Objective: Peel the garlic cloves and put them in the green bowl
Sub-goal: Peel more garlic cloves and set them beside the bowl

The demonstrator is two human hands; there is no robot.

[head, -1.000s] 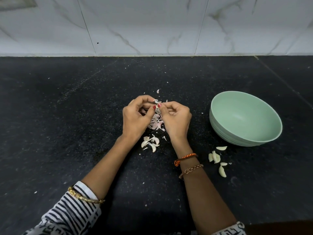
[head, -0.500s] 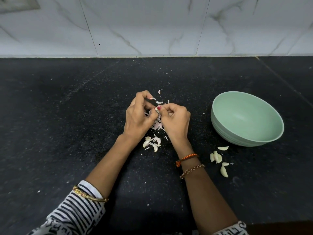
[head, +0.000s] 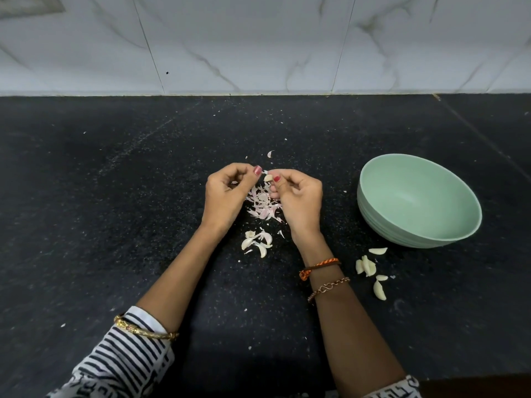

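Left hand: the left hand [head: 222, 193] hovers above the counter with fingers curled inward; thumb and forefinger are pressed together on a small scrap of peel [head: 265, 171] at the fingertips.
Right hand: the right hand [head: 298, 196] is curled, its thumb and forefinger pinching a garlic clove [head: 268, 178] just beside the left fingertips.
Held clove: pale and small, raised off the counter between the two hands; how much skin remains on it cannot be told.
Green bowl: the green bowl [head: 416, 201] sits on the counter to the right of the right hand, apart from it, leaning toward the viewer; no cloves show inside.
Peeled cloves: a loose group of peeled cloves [head: 369, 265] lies on the counter just in front of the bowl, near the right wrist and outside the bowl.
Skins: a pile of pinkish skins [head: 263, 206] lies directly under the hands.
Other cloves: a small cluster of whitish cloves and husks [head: 257, 239] lies between the two forearms, nearer the viewer than the skins.
Surface: black speckled counter [head: 115, 225] with scattered white flecks, backed by a white marbled tile wall [head: 258, 44].
Wrists: gold bangle [head: 143, 330] over a striped sleeve on the left; orange thread [head: 319, 265] and chain bracelet [head: 329, 287] on the right.
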